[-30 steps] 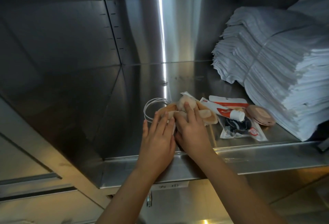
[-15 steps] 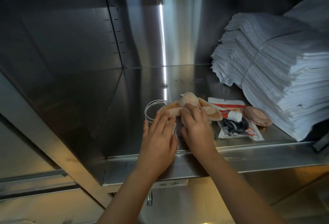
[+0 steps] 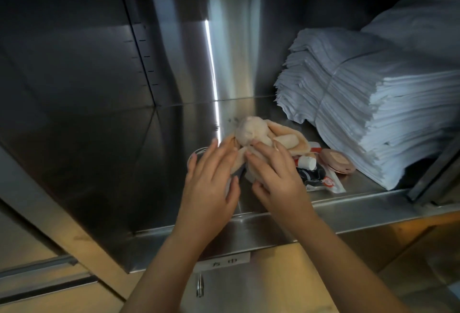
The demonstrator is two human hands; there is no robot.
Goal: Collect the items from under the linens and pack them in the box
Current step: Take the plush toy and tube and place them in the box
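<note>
On the steel shelf, near its front edge, both hands are closing around a beige plush rabbit. The right hand is gripping its body, fingers curled; the left hand is touching its left side with spread fingers, not clasping. Just right of the toy are lying a tube, a plastic pouch and a pink compact. The stacked linens are filling the right side; the left part is open.
</note>
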